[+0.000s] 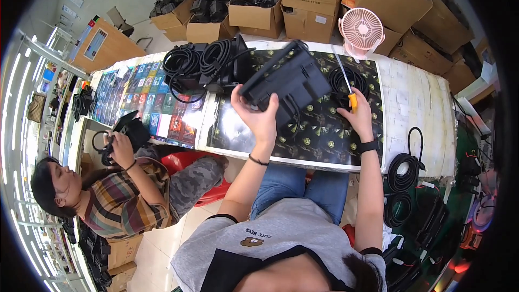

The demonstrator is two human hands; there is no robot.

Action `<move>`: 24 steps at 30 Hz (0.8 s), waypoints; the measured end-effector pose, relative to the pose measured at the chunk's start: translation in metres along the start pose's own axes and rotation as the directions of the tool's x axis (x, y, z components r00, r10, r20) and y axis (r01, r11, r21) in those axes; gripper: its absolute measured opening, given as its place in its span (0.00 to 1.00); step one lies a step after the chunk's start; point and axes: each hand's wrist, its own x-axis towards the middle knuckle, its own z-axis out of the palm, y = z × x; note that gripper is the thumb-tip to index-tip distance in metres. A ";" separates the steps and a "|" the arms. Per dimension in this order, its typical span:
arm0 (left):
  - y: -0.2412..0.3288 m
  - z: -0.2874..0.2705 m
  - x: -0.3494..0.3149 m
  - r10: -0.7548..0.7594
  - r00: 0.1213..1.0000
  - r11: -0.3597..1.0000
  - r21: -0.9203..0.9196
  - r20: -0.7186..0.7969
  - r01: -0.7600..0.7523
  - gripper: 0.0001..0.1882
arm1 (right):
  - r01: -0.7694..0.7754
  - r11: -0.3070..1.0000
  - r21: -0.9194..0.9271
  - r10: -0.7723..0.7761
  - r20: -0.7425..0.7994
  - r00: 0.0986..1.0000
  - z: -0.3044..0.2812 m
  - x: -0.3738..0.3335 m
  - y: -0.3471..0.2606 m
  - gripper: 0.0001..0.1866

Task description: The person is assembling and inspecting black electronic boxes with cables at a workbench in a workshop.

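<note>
My left hand [258,118] is closed on the near left edge of a boxy black device [294,85], which is tilted above the table. A bar-like bracket runs along its far side, slightly blurred. In my right hand [361,118] is a screwdriver [353,99] with a yellow-orange handle, its long shaft pointing away and slightly left. The shaft passes over a coil of black cable [355,78] lying on the dark patterned mat [238,132]. A gap separates the screwdriver from the device.
More black devices with coiled cables [216,57] stand at the table's far left. A pink fan [361,30] is at the back edge. A cable coil [401,172] hangs at the right edge. A co-worker [116,194] sits at the left, handling a black device [132,128]. Cartons [251,16] line the back.
</note>
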 end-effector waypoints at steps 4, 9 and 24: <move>-0.031 0.023 0.026 -0.169 0.953 0.980 -0.148 -0.252 0.134 0.45 | 0.064 0.989 -0.132 -0.067 -0.018 0.998 0.006 -0.010 0.003 0.31; -0.075 0.040 0.044 -0.238 0.893 0.969 -0.152 -0.382 0.194 0.45 | 0.061 0.986 -0.157 -0.071 -0.058 0.996 0.005 -0.021 -0.005 0.26; -0.090 0.010 0.039 -0.256 0.890 0.967 -0.081 -0.376 0.244 0.35 | 0.248 0.694 0.676 -0.308 -0.032 0.951 0.016 0.065 -0.131 0.24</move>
